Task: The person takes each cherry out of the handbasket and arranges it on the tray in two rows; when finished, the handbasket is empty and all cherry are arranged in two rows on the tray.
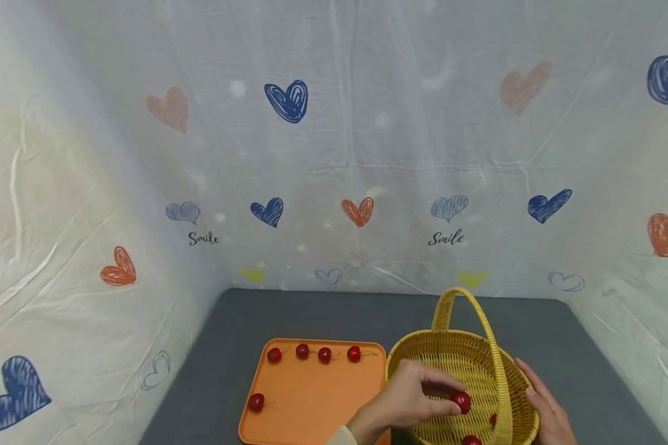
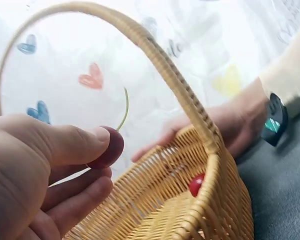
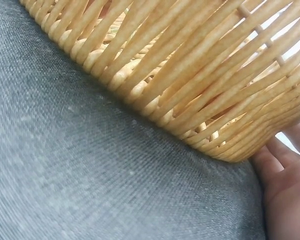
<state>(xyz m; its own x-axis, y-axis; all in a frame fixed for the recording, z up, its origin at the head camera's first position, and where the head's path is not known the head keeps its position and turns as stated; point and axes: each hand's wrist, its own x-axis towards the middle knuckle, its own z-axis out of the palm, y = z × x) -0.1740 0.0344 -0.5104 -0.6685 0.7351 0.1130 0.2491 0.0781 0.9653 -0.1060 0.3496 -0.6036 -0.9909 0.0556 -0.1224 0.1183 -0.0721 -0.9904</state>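
My left hand (image 1: 409, 395) pinches a dark red cherry (image 1: 460, 402) between thumb and fingers, over the opening of a yellow wicker basket (image 1: 417, 343). In the left wrist view the cherry (image 2: 110, 148) hangs above the rim with its thin green stem pointing up. Another cherry (image 2: 196, 185) shows inside the basket, near the handle's base. My right hand (image 1: 551, 411) rests against the basket's right side, its fingers fairly straight along the outer wall and its thumb at the rim. The right wrist view shows these fingers (image 3: 290, 150) beside the woven wall.
Left of the basket lies an orange tray (image 1: 317, 395) with several stemmed cherries, most along its far edge and one cherry (image 1: 256, 402) at its left. The basket's tall handle (image 1: 492, 346) arches over its opening. Grey cloth (image 1: 323, 309) covers the table, with heart-printed curtains around it.
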